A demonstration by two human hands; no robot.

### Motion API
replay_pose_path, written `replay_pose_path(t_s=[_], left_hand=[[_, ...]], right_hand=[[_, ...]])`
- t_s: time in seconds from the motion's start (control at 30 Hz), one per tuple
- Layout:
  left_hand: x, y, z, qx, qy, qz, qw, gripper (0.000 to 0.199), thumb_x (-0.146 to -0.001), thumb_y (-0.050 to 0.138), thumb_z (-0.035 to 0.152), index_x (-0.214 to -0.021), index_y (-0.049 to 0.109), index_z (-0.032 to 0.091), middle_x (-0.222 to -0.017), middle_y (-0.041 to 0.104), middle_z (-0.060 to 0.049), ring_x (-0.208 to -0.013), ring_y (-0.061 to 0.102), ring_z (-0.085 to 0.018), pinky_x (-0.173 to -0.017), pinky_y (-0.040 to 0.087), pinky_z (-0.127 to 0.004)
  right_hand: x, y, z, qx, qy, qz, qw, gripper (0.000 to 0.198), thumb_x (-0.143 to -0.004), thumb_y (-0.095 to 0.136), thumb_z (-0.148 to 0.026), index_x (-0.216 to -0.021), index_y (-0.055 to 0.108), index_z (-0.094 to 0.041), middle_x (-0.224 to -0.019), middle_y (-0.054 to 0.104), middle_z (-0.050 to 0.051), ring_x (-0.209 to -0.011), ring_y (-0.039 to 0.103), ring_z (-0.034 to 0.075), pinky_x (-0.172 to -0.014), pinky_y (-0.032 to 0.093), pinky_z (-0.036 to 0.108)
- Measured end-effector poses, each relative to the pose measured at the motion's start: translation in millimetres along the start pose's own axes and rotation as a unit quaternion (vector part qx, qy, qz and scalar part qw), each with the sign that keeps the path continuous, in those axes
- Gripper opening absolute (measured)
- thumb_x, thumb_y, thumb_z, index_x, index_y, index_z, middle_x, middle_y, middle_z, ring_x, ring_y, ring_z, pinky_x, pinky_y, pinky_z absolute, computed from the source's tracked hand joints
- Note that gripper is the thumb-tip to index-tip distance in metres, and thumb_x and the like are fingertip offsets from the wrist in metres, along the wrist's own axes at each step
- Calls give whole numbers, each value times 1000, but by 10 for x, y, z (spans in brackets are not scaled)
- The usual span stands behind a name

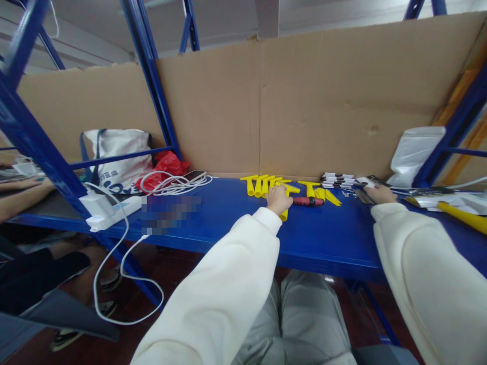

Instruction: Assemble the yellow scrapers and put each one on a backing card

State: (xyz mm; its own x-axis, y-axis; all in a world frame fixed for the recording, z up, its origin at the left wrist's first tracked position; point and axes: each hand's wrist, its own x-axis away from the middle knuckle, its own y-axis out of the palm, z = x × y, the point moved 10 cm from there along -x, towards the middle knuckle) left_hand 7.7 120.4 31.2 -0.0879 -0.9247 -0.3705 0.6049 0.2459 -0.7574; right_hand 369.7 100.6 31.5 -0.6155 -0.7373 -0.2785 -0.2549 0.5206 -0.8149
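Observation:
My left hand (279, 199) is closed round a yellow T-shaped plastic piece (284, 215), parts of which show past the fingers. Several more yellow T-shaped pieces (257, 188) lie in a row just left of it. A red and black stick-like tool (308, 201) lies to its right, near another yellow piece (310, 190) and some yellow wedges (333, 197). My right hand (380, 193) reaches to small black-and-white packets or cards at the back right; its fingertips are partly hidden. Beside it stands a stack of black-and-white boxes or cards (337, 180).
The blue table (323, 243) has a cardboard wall (342, 101) behind it. At left are a power strip (114, 215), white cables (171, 183), a red bag (167, 166) and a white tote bag (119, 152). A yellow tube (462, 217) lies far right. Another person's arm (23, 200) shows at far left.

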Motion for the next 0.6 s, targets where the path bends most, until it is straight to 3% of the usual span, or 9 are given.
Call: replay_pose_path(t_s=[0.07, 0.13, 0.27, 0.4, 0.5, 0.6], left_hand=[[6, -4, -4, 2, -4, 0, 1000, 40, -75, 69, 21, -115, 68, 22, -124, 66, -12, -121, 53, -32, -102, 41, -47], [13, -10, -8, 3, -7, 1, 1000, 39, -75, 69, 22, -114, 69, 22, -124, 66, -12, -122, 53, -33, -103, 40, -48], [10, -9, -7, 5, -1, 7, 1000, 39, -74, 70, 19, -113, 69, 22, -122, 67, -11, -121, 53, -32, -103, 41, -46], [-12, 20, 0, 12, 16, 2, 1000, 40, -73, 70, 16, -113, 69, 21, -118, 68, -11, -119, 56, -29, -103, 42, -39], [-18, 55, 18, 19, 27, -15, 999, 41, -75, 68, 14, -116, 67, 18, -120, 67, -12, -117, 59, -26, -101, 44, -34], [-17, 71, 34, 22, 25, -28, 999, 44, -75, 67, 11, -119, 65, 13, -122, 65, -15, -119, 60, -25, -100, 45, -30]], right_hand=[[40, -45, 63, -61, 60, -9, 996, 53, -93, 49, -33, -133, 57, 0, -133, 53, 32, -129, 48, 37, -105, 36, 41], [82, -75, 45, -151, 80, -4, 985, 55, -92, 53, -29, -137, 53, 2, -137, 52, 29, -129, 48, 31, -104, 36, 32], [162, -15, -26, -267, 94, -18, 959, 47, -89, 58, -24, -132, 59, -4, -126, 61, 21, -104, 60, 22, -81, 46, 28], [198, 18, -103, -282, 81, -36, 955, 29, -86, 60, -21, -113, 69, -11, -102, 68, 13, -76, 59, 16, -63, 44, 26], [166, -11, -73, -280, 75, -19, 957, 25, -82, 59, -13, -106, 68, -10, -96, 67, 12, -74, 57, 16, -64, 45, 26], [90, -103, -14, -252, 46, 39, 966, 28, -80, 54, -8, -106, 65, -7, -98, 66, 15, -80, 58, 18, -71, 47, 27]])
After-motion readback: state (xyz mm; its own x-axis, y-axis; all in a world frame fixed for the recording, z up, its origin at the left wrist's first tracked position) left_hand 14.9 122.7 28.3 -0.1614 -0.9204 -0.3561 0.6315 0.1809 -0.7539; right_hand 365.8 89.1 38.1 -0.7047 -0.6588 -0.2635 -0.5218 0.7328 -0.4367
